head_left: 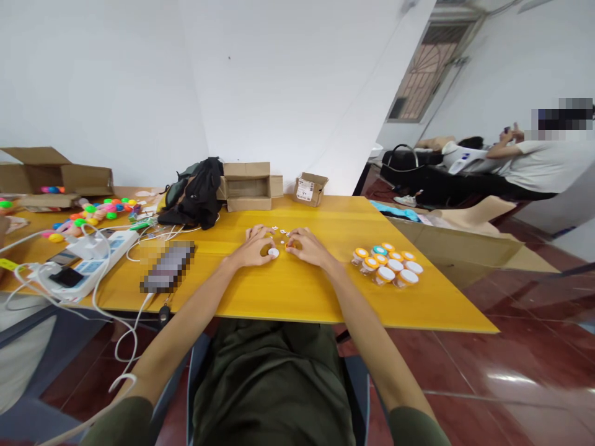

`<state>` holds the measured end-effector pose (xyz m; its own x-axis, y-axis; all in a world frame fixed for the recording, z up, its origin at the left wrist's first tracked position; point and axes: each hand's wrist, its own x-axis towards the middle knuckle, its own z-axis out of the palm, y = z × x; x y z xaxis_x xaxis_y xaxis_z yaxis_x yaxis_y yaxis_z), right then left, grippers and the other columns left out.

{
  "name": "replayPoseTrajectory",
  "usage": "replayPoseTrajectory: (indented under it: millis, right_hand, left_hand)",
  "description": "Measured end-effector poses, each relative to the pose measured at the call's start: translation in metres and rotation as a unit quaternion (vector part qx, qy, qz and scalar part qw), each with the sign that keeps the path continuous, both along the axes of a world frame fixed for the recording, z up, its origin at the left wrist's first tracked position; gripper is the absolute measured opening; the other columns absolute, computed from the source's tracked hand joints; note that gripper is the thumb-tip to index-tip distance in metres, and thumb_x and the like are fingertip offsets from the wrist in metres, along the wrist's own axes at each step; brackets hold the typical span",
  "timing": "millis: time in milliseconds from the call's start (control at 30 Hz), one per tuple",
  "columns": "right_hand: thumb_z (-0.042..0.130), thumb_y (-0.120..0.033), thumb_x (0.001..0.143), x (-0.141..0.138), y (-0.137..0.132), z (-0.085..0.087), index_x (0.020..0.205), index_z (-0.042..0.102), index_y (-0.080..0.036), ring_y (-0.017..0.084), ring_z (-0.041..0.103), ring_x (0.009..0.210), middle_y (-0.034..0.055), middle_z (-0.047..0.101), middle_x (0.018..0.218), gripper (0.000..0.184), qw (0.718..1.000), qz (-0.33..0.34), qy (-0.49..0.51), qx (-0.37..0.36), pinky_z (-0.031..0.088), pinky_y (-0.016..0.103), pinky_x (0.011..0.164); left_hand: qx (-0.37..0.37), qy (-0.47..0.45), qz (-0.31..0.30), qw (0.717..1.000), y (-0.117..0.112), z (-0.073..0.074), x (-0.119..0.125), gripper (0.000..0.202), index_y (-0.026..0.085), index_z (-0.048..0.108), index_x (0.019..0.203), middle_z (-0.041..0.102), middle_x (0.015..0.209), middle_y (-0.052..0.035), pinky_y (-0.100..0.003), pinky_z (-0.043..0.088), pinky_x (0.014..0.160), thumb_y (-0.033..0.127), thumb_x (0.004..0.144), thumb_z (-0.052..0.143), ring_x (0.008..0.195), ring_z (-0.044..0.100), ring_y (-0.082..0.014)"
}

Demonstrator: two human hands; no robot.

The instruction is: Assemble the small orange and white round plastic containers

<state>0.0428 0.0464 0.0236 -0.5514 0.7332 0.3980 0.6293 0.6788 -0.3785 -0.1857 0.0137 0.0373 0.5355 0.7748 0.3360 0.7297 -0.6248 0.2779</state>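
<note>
My left hand (255, 249) is closed, thumb and fingers curved round a small white round piece (273, 253); whether it is a lid or a jar's mouth I cannot tell. Opposite it, my right hand (307, 248) pinches what looks like an orange lid (290, 245), partly covered by the fingers. Both hands are low over the yellow table (283, 294), a short gap between them. Between and just beyond the fingertips lie several tiny white pieces with dark marks (282, 231). Off to the right stands a cluster of small clear jars (383, 275) with orange-and-white lids, one teal.
A power strip (105, 263) with tangled white cables and a phone (168, 266) lie to the left. Behind are a black bag (195, 195), an open cardboard box (248, 191) and a smaller box (310, 189). Colourful balls (95, 212) lie far left. A person sits at right.
</note>
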Motion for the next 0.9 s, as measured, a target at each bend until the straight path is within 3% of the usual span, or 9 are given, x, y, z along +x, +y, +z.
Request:
replayPoseTrajectory:
  millis: [300,600,900]
  right_hand:
    - [0.062,-0.018,0.086,-0.004,-0.001,0.0,0.088,0.068,-0.023,0.024,0.058,0.102,0.0072,0.065,0.104,0.009,0.999,-0.024,0.018,0.024,0.047,0.043,0.094]
    - [0.057,-0.018,0.091,-0.018,0.002,-0.009,0.092,0.071,-0.023,0.026,0.058,0.105,0.0103,0.066,0.107,0.015,0.996,-0.056,0.002,0.064,0.048,0.043,0.094]
    - [0.054,-0.024,0.096,-0.027,-0.003,-0.012,0.096,0.075,-0.022,0.026,0.055,0.112,0.0119,0.065,0.116,0.022,0.987,-0.093,-0.097,0.087,0.047,0.04,0.094]
  left_hand:
    - [-0.004,-0.008,-0.012,1.0,0.002,-0.002,0.0,0.019,0.028,0.068,0.099,0.056,0.136,-0.0074,-0.055,0.032,0.109,0.037,0.083,0.065,0.13,0.039,-0.0325]
    - [0.026,-0.039,0.062,0.997,0.01,-0.005,-0.002,0.027,0.03,0.065,0.11,0.056,0.135,-0.0063,-0.053,0.033,0.107,0.026,0.083,0.061,0.129,0.039,-0.0313]
    - [0.083,0.026,0.125,0.988,0.02,-0.018,0.007,0.044,0.03,0.069,0.115,0.055,0.139,-0.0085,-0.055,0.034,0.106,0.009,0.085,0.045,0.135,0.037,-0.0315]
